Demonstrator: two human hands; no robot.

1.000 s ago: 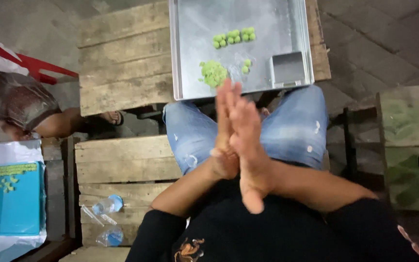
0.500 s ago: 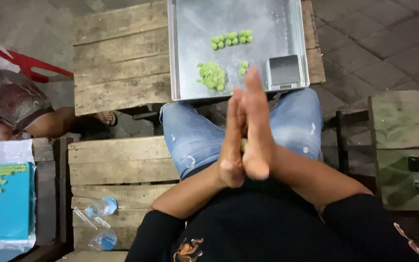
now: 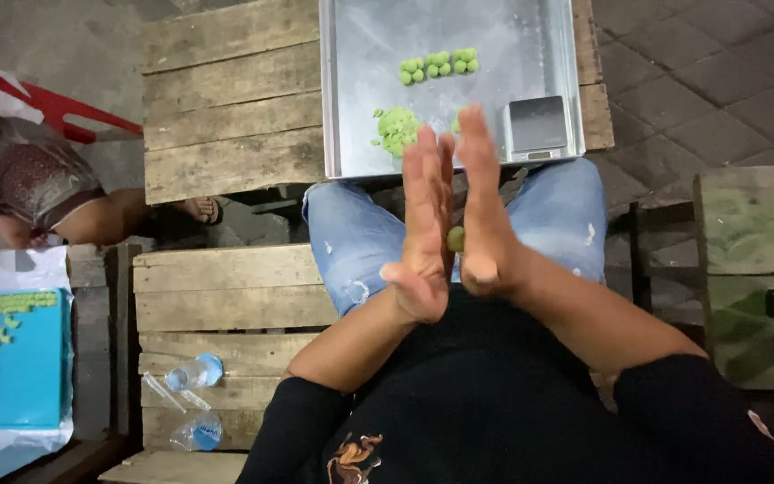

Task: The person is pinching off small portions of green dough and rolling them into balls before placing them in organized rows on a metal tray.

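My left hand [image 3: 423,229] and my right hand [image 3: 485,215] are pressed palm to palm over my lap, fingers straight. A small green dough ball [image 3: 455,238] shows between the two palms. Beyond them a metal tray [image 3: 360,108] rests on a wooden crate. On the tray lie a row of several small green balls [image 3: 438,65] and a lump of green dough [image 3: 395,131]. A small grey digital scale [image 3: 538,125] sits at the tray's near right corner.
Wooden crates [image 3: 226,108] stand at left, with a plastic water bottle [image 3: 192,372] on the near one. A blue box [image 3: 15,358] lies at far left. Another person's leg and sandalled foot [image 3: 194,211] are at left. A green-stained crate [image 3: 754,242] stands at right.
My palms have slid against each other, the right hand moving forward over the left. They have parted a little, so the green ball now shows between them.
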